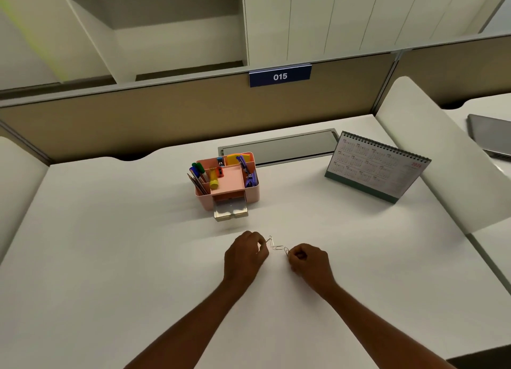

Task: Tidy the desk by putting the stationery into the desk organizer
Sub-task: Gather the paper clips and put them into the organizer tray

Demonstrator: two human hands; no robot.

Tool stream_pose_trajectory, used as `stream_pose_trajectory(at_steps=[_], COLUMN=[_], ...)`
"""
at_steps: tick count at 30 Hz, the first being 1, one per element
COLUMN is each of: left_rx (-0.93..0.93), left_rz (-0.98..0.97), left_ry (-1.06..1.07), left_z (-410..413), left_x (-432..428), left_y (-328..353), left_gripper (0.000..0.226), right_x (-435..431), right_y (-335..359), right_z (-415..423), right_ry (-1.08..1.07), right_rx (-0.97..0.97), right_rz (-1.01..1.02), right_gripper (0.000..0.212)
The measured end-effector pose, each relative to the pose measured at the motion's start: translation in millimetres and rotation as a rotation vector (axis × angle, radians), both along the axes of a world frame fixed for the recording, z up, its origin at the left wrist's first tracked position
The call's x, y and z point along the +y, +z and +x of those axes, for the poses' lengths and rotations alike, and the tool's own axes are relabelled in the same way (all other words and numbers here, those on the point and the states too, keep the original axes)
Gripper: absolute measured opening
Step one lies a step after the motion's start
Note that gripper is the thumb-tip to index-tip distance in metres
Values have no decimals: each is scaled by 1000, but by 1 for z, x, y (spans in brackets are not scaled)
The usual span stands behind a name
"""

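Observation:
A pink desk organizer (253,189) stands on the white desk (110,244), holding pens, markers, a yellow highlighter, sticky notes and a purple stapler. Its small clear drawer (231,211) is pulled out at the front. Just in front of it lie a few silver paper clips (276,246). My left hand (244,254) pinches the clip at the left end. My right hand (309,260) has its fingers closed on the clip at the right end. Both hands rest low on the desk, about a hand's width in front of the drawer.
A spiral desk calendar (377,166) stands at the right rear. A grey cable tray lid (279,147) lies behind the organizer. A tan partition with a blue "015" sign (279,76) runs along the back. A grey laptop (490,139) sits on the neighbouring desk.

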State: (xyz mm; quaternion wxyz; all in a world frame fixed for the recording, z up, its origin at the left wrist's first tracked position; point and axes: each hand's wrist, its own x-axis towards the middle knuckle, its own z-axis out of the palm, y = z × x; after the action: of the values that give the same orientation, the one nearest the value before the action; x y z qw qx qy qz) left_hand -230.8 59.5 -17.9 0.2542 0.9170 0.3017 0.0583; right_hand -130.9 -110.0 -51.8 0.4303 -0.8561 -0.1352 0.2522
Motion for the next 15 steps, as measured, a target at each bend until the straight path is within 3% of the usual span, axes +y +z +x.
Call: stream_pose_trajectory(at_steps=[7, 15], left_rx=[-79, 263], left_rz=[146, 277], left_ry=[199, 95], left_z=[22, 58], left_x=[80, 116], left_y=[38, 40], left_gripper=[10, 23], right_x=[-2, -2], right_y=[-1, -4], right_z=[1, 1], right_ry=[15, -2], right_rx=[14, 45], right_rz=[2, 34], right_gripper=[7, 5])
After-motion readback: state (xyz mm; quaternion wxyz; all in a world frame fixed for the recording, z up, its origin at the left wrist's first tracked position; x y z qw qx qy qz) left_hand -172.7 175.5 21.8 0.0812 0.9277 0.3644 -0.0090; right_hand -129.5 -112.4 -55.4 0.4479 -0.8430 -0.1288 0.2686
